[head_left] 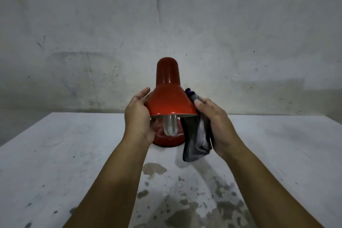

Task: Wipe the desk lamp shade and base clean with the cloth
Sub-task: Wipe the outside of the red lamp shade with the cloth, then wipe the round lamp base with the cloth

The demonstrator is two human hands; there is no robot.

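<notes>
A red desk lamp stands on the white table, its cone-shaped shade (169, 98) facing me with a white bulb (171, 126) hanging out below the rim. The round red base (166, 141) shows under the shade, partly hidden by my left hand. My left hand (138, 116) holds the shade's left side, thumb on its outer surface and fingers curled under the rim. My right hand (214, 124) grips a dark grey cloth (198, 139) and presses it against the shade's right side; the cloth hangs down past the rim.
The white table (74, 153) is worn, with grey patches of chipped paint near me. A stained white wall (166, 24) rises right behind the lamp. The table's back edge runs just behind the base.
</notes>
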